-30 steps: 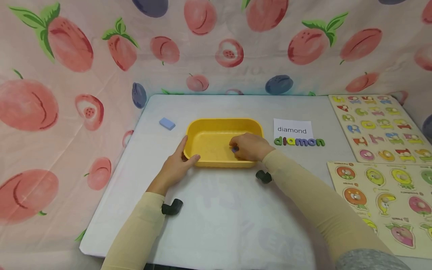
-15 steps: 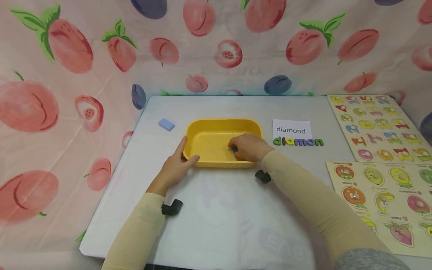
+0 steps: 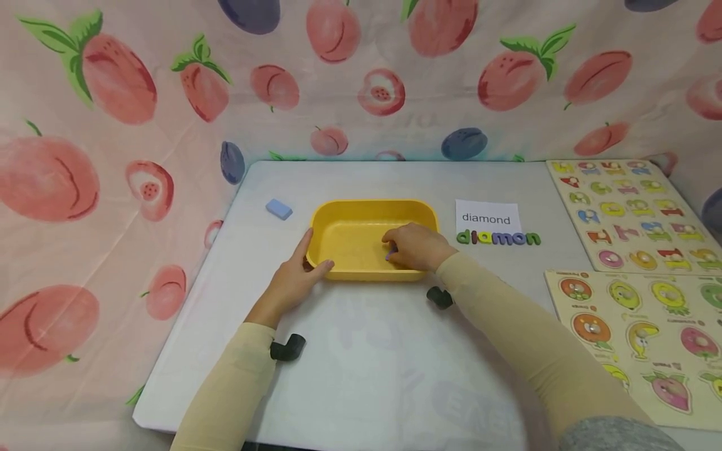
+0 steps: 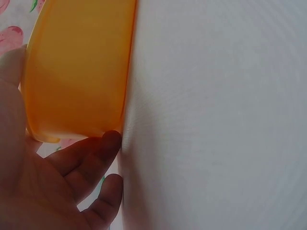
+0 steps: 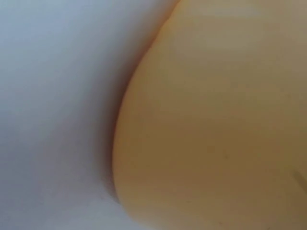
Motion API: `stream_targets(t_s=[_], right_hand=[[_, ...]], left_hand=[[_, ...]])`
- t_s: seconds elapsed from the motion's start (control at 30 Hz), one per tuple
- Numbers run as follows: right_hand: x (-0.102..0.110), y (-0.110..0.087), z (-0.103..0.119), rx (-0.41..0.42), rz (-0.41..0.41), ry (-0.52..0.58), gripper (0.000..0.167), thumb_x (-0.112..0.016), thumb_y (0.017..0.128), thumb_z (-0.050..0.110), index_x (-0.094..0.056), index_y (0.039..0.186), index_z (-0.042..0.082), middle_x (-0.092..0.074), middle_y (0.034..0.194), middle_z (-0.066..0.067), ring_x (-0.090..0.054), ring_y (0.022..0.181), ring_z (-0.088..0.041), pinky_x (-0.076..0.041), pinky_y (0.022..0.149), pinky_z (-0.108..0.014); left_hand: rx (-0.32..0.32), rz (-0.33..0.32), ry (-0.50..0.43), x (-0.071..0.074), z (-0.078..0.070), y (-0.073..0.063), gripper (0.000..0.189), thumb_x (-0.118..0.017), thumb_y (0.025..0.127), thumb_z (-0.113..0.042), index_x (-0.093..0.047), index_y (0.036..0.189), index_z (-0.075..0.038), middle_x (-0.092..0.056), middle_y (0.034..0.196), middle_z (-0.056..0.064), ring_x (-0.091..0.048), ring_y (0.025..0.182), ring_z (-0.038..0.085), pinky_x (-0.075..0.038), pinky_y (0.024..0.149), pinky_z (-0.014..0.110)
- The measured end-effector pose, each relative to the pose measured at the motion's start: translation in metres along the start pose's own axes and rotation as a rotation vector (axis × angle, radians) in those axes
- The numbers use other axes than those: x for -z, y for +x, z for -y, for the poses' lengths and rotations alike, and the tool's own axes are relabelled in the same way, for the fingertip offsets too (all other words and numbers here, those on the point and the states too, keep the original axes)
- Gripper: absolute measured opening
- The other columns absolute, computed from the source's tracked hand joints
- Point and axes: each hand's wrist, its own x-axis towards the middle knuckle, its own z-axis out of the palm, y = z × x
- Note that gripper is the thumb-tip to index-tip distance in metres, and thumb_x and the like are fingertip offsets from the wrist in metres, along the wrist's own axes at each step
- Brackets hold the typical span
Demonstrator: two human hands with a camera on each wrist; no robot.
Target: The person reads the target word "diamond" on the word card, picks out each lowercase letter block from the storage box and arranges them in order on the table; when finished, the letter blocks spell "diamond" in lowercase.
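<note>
A shallow yellow tray (image 3: 352, 241) rests on the white table. My left hand (image 3: 290, 282) holds its near left corner, thumb at the front rim and index finger along the left side. In the left wrist view, the other fingers (image 4: 98, 158) curl by the tray's lower edge. My right hand (image 3: 418, 245) reaches inside the tray's right half, fingers bent down around a small purple-blue piece (image 3: 390, 254). Most of that piece is hidden by the hand, so I cannot tell its shape. The right wrist view shows only the tray's outer wall (image 5: 206, 124) up close.
A white card (image 3: 487, 215) printed "diamond" lies right of the tray. Coloured letters (image 3: 499, 238) spelling "diamon" line its lower edge. A blue eraser-like block (image 3: 279, 208) is at the back left. A number puzzle board (image 3: 632, 213) and a fruit puzzle board (image 3: 643, 338) occupy the right side.
My right hand's fingers shift slightly within the tray, and the purple-blue piece shows a little lower beneath them. The left hand keeps its hold on the tray.
</note>
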Motion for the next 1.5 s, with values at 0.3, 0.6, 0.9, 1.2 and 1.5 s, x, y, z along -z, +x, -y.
stream_targets(t_s=[0.3,0.6,0.9,1.2,1.5], right_hand=[[-0.0006,-0.0004,0.0001,0.016,-0.014,0.015,0.039,-0.071,0.095,0.024,-0.066,0.129,0.006,-0.069,0.117,-0.005,-0.061,0.107,-0.024,-0.045,0.104,-0.04],[-0.0017,-0.0004,-0.0006,0.027,0.031,0.029,0.018,-0.066,0.092,0.008,-0.071,0.109,0.012,-0.065,0.098,-0.002,-0.056,0.094,-0.024,-0.047,0.092,-0.035],[-0.002,0.0003,0.0005,0.02,-0.002,0.001,0.025,-0.065,0.093,0.014,-0.068,0.117,0.007,-0.067,0.109,-0.005,-0.059,0.101,-0.025,-0.047,0.098,-0.037],[-0.0024,0.0007,0.0003,0.02,0.018,0.013,0.032,-0.064,0.094,0.012,-0.066,0.125,0.005,-0.066,0.115,-0.006,-0.057,0.105,-0.026,-0.044,0.103,-0.039],[-0.002,0.0014,0.0,0.015,0.034,0.011,0.036,-0.067,0.094,0.019,-0.066,0.128,0.007,-0.065,0.117,-0.006,-0.054,0.102,-0.025,-0.044,0.104,-0.038]], left_hand=[[-0.005,0.002,-0.003,0.0007,0.0003,-0.0004,0.09,-0.058,0.093,-0.061,-0.002,0.16,-0.042,-0.029,0.161,0.013,-0.031,0.144,0.038,-0.023,0.115,0.059],[-0.006,-0.004,0.005,-0.0014,0.0019,-0.0006,0.091,-0.057,0.093,-0.063,-0.002,0.161,-0.041,-0.032,0.159,0.015,-0.034,0.142,0.038,-0.025,0.114,0.059],[-0.003,-0.001,0.005,-0.0007,0.0007,-0.0006,0.091,-0.057,0.092,-0.064,-0.002,0.161,-0.041,-0.032,0.159,0.014,-0.034,0.143,0.037,-0.025,0.114,0.058],[0.001,0.003,0.01,-0.0013,0.0017,-0.0011,0.089,-0.057,0.093,-0.061,-0.002,0.16,-0.042,-0.031,0.16,0.014,-0.033,0.143,0.038,-0.024,0.114,0.06],[-0.002,-0.005,0.011,-0.0004,0.0001,-0.001,0.09,-0.058,0.093,-0.062,-0.002,0.16,-0.042,-0.032,0.159,0.014,-0.034,0.143,0.038,-0.025,0.114,0.06]])
